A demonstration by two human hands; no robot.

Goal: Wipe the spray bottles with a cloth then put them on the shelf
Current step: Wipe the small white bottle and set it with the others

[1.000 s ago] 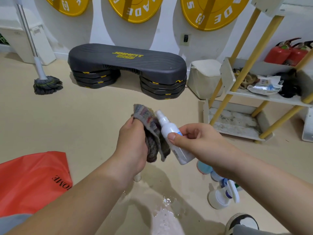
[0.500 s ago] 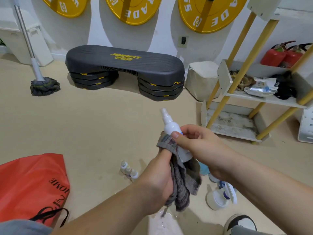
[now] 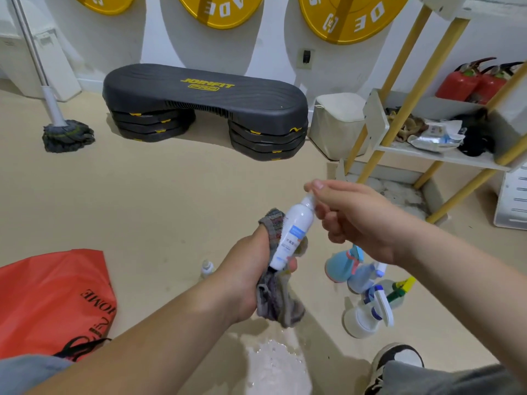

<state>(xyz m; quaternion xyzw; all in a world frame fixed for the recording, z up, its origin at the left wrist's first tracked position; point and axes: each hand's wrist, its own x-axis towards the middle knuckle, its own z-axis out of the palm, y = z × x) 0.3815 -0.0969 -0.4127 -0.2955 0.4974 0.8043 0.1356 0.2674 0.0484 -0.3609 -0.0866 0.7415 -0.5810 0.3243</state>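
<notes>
A small white spray bottle (image 3: 293, 232) with a blue label is held tilted above the floor. My right hand (image 3: 353, 218) pinches its top. My left hand (image 3: 251, 275) grips a grey cloth (image 3: 276, 303) wrapped around the bottle's lower half. Several other spray bottles (image 3: 368, 292) stand on the floor to the right, among them a light blue one (image 3: 342, 263). A small bottle (image 3: 207, 267) stands on the floor left of my left hand. The white shelf with yellow legs (image 3: 439, 158) is at the far right.
A wet patch (image 3: 273, 363) spreads on the floor below my hands. A red bag (image 3: 51, 300) lies at the left. A black step platform (image 3: 205, 106), a mop (image 3: 67, 135) and a white bin (image 3: 336, 124) stand near the wall. My shoe (image 3: 396, 357) is at the bottom right.
My right hand slid from the bottle's body up to its top. My left hand with the cloth stayed around the lower part, and the bottle tilted further to the right.
</notes>
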